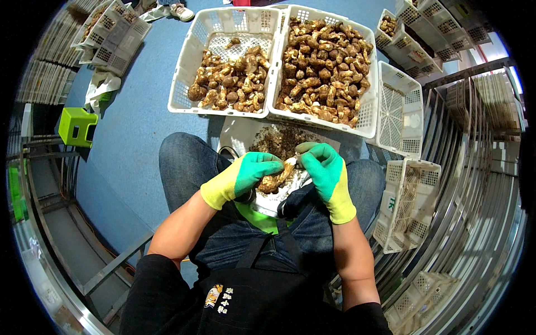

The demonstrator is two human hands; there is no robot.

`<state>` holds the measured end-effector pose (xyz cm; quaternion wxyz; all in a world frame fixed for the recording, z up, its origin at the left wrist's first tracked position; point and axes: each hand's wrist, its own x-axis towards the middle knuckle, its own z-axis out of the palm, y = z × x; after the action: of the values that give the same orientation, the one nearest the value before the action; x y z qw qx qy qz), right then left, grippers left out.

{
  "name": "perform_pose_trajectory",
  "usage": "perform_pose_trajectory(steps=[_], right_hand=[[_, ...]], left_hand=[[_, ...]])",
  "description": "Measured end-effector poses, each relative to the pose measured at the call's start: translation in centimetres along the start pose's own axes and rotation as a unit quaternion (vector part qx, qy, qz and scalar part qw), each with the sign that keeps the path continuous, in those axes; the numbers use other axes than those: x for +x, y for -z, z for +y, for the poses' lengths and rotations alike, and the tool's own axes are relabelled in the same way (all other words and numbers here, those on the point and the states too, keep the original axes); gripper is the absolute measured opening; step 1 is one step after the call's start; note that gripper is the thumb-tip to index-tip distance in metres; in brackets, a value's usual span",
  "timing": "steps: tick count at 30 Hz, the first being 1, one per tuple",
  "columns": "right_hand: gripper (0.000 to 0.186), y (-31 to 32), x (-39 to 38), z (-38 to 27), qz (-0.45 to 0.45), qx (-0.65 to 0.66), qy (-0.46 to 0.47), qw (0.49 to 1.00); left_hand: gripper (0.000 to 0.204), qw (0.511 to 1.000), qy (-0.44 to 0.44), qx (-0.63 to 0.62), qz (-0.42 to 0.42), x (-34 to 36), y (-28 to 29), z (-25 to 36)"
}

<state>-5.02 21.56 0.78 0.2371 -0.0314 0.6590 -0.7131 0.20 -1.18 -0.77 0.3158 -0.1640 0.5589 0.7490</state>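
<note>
Mushroom (275, 181): was at the frame's centre.
Left hand (244, 173): you gripped the mushroom's brown part.
Right hand (329, 173): you pinched its pale end.
White crates (237, 21): held more mushrooms (325, 70), top centre.
Green stool (72, 124): was upper left.

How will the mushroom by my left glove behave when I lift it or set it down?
The mushroom probably feels fairly stiff, since its thick body isn't visibly sagging. Its uneven, curved shape suggests it would rock or roll crookedly rather than straight. It may also shed grit, judging by the dark crumbs scattered just beyond the hands.
</note>
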Motion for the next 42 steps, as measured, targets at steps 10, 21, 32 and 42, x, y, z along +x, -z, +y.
perform_pose_trajectory(steps=[10, 21, 32, 42], right_hand=[[0.018, 0.1, 0.1, 0.1, -0.005, -0.021, 0.001, 1.000], [0.020, 0.4, 0.0, -0.8, -0.040, -0.041, -0.031, 0.998], [0.020, 0.6, -0.1, 0.0, -0.032, -0.010, -0.023, 0.999], [0.018, 0.2, -0.1, 0.0, -0.001, 0.075, -0.022, 0.997]], left_hand=[[0.031, 0.999, -0.004, 0.048, 0.009, 0.0, -0.1, 0.3], [0.031, 0.999, -0.007, 0.026, 0.024, -0.6, -0.7, 1.0], [0.031, 0.997, 0.010, -0.079, -0.013, -1.2, -1.1, 2.0], [0.037, 0.991, -0.016, -0.131, -0.023, 0.0, -0.1, -0.1]])
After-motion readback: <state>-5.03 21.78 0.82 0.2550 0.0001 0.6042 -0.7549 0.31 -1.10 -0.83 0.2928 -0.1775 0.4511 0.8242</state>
